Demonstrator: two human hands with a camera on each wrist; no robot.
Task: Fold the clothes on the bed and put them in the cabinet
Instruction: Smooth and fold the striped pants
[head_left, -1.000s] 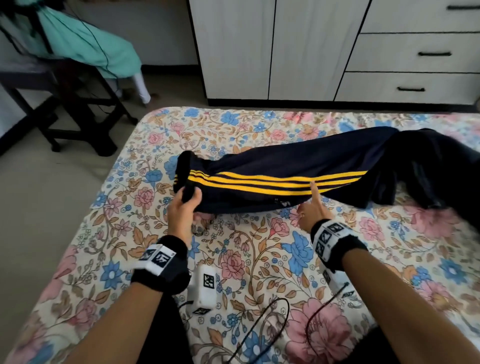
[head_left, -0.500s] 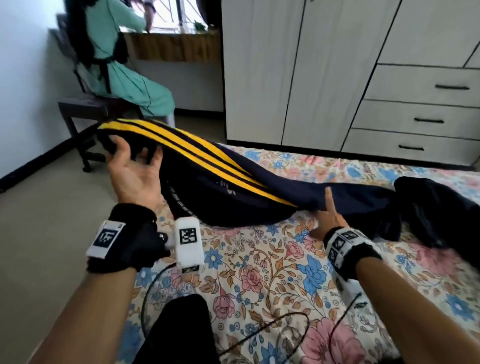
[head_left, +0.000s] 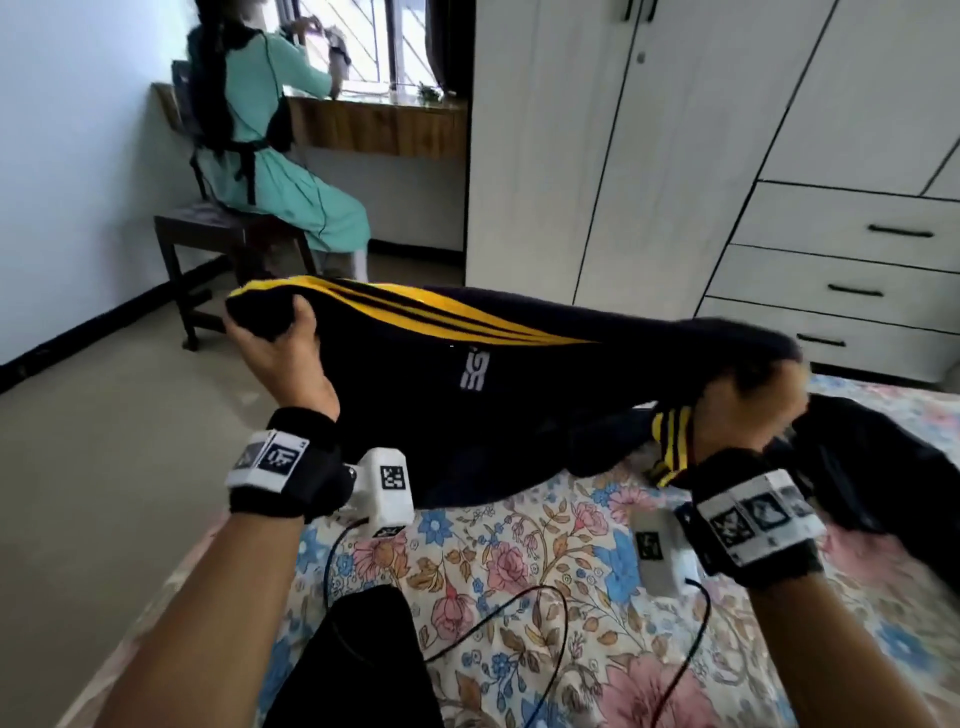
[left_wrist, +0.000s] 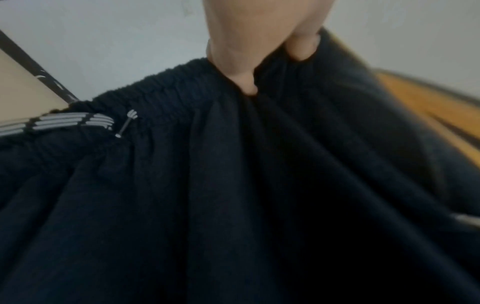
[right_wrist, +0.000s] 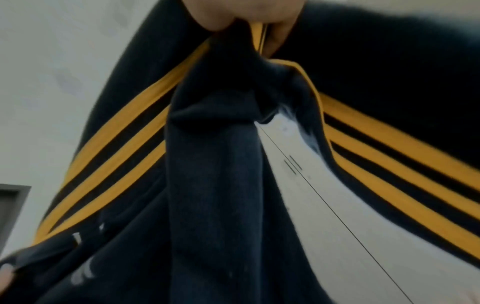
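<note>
Dark navy track pants (head_left: 519, 374) with three yellow side stripes hang stretched between my hands above the floral bed (head_left: 519, 561). My left hand (head_left: 280, 338) grips the elastic waistband (left_wrist: 161, 92) end, raised at the left. My right hand (head_left: 748, 400) is closed round the bunched fabric (right_wrist: 233, 86) at the right, with a striped part drooping below it. The pants' lower fold still touches the bed. The white cabinet (head_left: 649, 156) stands behind the bed with its doors closed.
Another dark garment (head_left: 872, 467) lies on the bed at the right. Closed drawers (head_left: 841, 270) sit right of the cabinet doors. A person in a teal dress (head_left: 265, 145) sits on a chair at a desk by the window, far left. Cables (head_left: 519, 623) trail across the bed.
My right hand left its pointing press on the bed, took hold of the pants and lifted. My left hand rose further with the waistband. The pants now hang mostly off the bed.
</note>
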